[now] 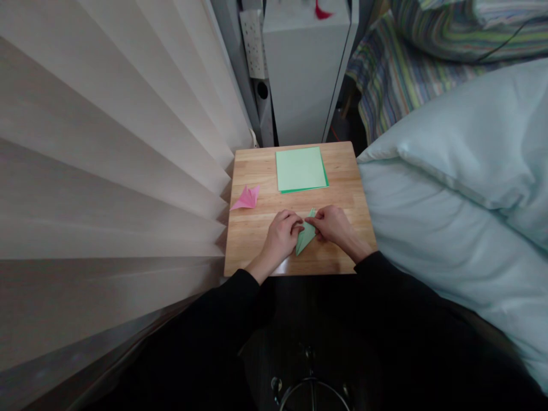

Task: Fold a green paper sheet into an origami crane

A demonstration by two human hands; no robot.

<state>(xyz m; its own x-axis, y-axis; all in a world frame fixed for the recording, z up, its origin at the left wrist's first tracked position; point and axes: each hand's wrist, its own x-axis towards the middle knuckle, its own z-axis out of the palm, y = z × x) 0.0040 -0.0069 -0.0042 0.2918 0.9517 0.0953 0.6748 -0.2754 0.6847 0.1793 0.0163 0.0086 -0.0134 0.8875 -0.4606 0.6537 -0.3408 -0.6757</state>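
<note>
A light green folded origami paper point(305, 237) lies near the front of the small wooden table, its narrow point toward me. My left hand point(283, 229) rests along its left edge, fingers curled with the tips on the paper. From the right, my right hand point(330, 222) pinches the paper near its far end between thumb and forefinger. Part of the paper is hidden under my fingers. Farther back lies a stack of square green paper sheets point(300, 169). A pink folded paper figure point(247, 198) sits at the table's left edge.
The wooden table point(257, 251) stands between a pleated cream curtain point(162, 171) on the left and a bed with a pale blue quilt point(428, 194) on the right. Behind it is a grey-white cabinet point(303, 80). Metal chair legs point(311, 381) show below.
</note>
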